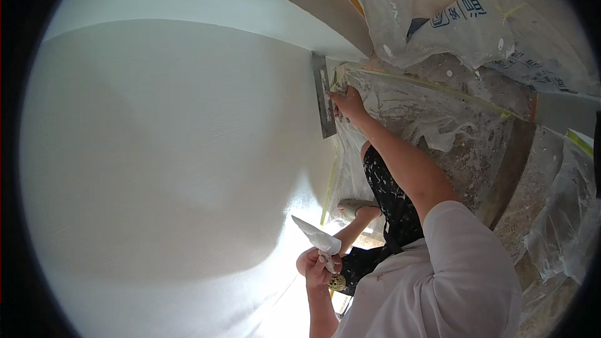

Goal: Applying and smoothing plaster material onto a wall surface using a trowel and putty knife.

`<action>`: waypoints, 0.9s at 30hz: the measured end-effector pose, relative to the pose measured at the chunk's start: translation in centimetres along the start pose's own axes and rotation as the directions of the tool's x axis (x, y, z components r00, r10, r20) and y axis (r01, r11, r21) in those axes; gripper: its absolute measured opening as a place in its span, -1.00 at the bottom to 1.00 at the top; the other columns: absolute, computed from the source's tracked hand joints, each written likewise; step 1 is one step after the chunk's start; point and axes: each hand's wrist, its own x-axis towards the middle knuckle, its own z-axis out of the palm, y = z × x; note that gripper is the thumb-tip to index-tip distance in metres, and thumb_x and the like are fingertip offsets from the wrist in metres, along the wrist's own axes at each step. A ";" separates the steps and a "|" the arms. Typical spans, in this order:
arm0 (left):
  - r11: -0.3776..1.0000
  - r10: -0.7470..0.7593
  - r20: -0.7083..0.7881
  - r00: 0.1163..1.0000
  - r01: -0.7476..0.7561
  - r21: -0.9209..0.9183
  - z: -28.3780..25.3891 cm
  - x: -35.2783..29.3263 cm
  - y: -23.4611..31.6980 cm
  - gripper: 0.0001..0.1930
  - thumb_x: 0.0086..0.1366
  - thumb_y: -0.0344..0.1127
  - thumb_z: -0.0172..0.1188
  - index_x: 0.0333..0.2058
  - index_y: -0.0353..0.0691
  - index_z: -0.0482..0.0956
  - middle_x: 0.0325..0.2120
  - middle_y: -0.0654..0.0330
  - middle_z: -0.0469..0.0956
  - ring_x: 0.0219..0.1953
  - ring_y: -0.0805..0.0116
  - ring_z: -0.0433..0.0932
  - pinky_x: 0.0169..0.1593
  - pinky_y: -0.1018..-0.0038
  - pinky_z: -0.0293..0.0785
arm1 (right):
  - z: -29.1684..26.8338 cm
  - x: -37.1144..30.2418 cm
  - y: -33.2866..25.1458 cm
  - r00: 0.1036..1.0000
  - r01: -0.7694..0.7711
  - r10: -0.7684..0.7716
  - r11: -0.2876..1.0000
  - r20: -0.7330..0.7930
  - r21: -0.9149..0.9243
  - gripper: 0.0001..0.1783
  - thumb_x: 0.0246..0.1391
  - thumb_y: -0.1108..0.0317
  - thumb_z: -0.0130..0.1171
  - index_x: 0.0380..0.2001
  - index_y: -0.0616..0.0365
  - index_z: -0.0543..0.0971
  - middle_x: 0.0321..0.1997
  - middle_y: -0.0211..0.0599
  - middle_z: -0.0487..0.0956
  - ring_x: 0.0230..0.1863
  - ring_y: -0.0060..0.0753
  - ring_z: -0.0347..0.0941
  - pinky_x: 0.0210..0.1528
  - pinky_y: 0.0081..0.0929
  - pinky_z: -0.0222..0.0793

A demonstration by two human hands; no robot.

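My right hand (349, 105) reaches far forward, fingers closed round the handle of a finishing trowel (321, 91). The trowel's long rectangular metal blade is edge-on to the smooth white wall (163, 150), close to where that wall meets another surface. Whether the whole blade touches the wall I cannot tell. Nearer my body, my left hand (320, 267) grips a putty knife (316, 236) with a wide, pale blade. That blade points up toward the wall, and whitish smears cover my fingers and the handle.
Plastic sheeting (438, 103) spotted with white covers the floor along the wall, edged with yellow-green tape (451, 92). Printed plastic film (476, 25) hangs at the upper right. A crumpled clear sheet (566, 213) lies at far right. My sandalled foot (357, 208) stands near the wall's base.
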 end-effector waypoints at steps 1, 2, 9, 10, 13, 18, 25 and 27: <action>1.000 -0.005 0.005 1.000 0.005 -0.011 0.1 0.0 0.0 -0.70 0.29 -0.15 0.15 -0.25 -0.32 0.55 -0.52 0.01 0.55 -0.62 0.26 0.49 -0.60 0.42 0.37 | 0.0 0.0 0.4 1.000 -0.012 0.011 0.999 0.008 0.030 -0.65 0.04 0.25 0.25 -0.34 0.26 0.34 -0.63 -0.29 0.44 -0.75 -0.49 0.37 -0.73 -0.45 0.33; 1.000 -0.005 -0.009 1.000 0.005 -0.010 0.1 0.0 0.0 -0.70 0.29 -0.15 0.15 -0.25 -0.32 0.55 -0.52 0.01 0.55 -0.62 0.26 0.49 -0.60 0.42 0.37 | 0.0 -0.2 0.8 1.000 0.006 -0.006 1.000 0.006 0.030 -0.65 0.04 0.25 0.25 -0.34 0.26 0.34 -0.63 -0.29 0.44 -0.75 -0.49 0.37 -0.73 -0.45 0.33; 1.000 -0.017 -0.026 1.000 0.017 -0.004 0.5 0.1 0.2 -0.72 0.30 -0.16 0.13 -0.26 -0.30 0.56 -0.51 -0.01 0.55 -0.62 0.25 0.49 -0.59 0.41 0.38 | -1.4 -0.3 2.3 0.998 -0.061 0.061 0.998 -0.001 -0.028 -0.64 0.02 0.27 0.26 -0.32 0.28 0.35 -0.59 -0.30 0.44 -0.74 -0.49 0.37 -0.73 -0.43 0.31; 1.000 -0.029 -0.022 0.999 0.028 -0.007 0.5 0.1 0.3 -0.73 0.30 -0.16 0.13 -0.26 -0.29 0.56 -0.51 -0.02 0.55 -0.62 0.25 0.49 -0.59 0.41 0.38 | -1.4 0.3 2.3 0.999 -0.025 0.026 1.000 -0.029 0.017 -0.65 0.02 0.27 0.26 -0.33 0.28 0.35 -0.59 -0.29 0.44 -0.74 -0.48 0.37 -0.74 -0.42 0.31; 1.000 0.000 0.021 1.000 0.000 -0.014 0.2 0.1 0.3 -0.74 0.31 -0.18 0.12 -0.25 -0.28 0.56 -0.50 -0.03 0.55 -0.61 0.24 0.49 -0.59 0.42 0.38 | -1.4 1.2 2.5 0.997 -0.069 0.069 0.997 0.043 0.016 -0.67 0.03 0.28 0.25 -0.36 0.29 0.35 -0.57 -0.27 0.47 -0.74 -0.46 0.37 -0.73 -0.42 0.31; 0.999 -0.020 0.026 0.999 0.022 -0.049 -0.3 0.0 0.1 -0.76 0.32 -0.19 0.10 -0.25 -0.26 0.56 -0.48 -0.06 0.54 -0.59 0.23 0.49 -0.58 0.42 0.37 | -2.5 -1.7 2.2 0.979 -0.167 0.171 0.985 0.111 -0.049 -0.69 0.05 0.30 0.23 -0.36 0.28 0.35 -0.58 -0.29 0.46 -0.73 -0.46 0.37 -0.72 -0.43 0.31; 0.998 -0.023 0.032 0.999 0.025 -0.055 -0.3 -0.1 0.0 -0.73 0.29 -0.17 0.13 -0.25 -0.29 0.53 -0.46 -0.01 0.56 -0.58 0.26 0.50 -0.55 0.43 0.41 | 1.4 -6.9 -4.0 0.995 -0.007 0.002 0.999 0.097 0.053 -0.71 0.06 0.33 0.22 -0.31 0.27 0.37 -0.52 -0.30 0.48 -0.70 -0.53 0.38 -0.69 -0.47 0.35; 0.999 -0.015 0.021 1.000 0.015 -0.033 -0.2 -0.1 -0.2 -0.73 0.29 -0.17 0.14 -0.25 -0.29 0.53 -0.47 0.00 0.56 -0.58 0.26 0.50 -0.55 0.43 0.40 | 2.7 -7.7 -6.2 0.993 0.044 -0.055 0.994 0.106 0.104 -0.72 0.06 0.36 0.20 -0.27 0.29 0.37 -0.48 -0.29 0.49 -0.69 -0.53 0.39 -0.69 -0.47 0.36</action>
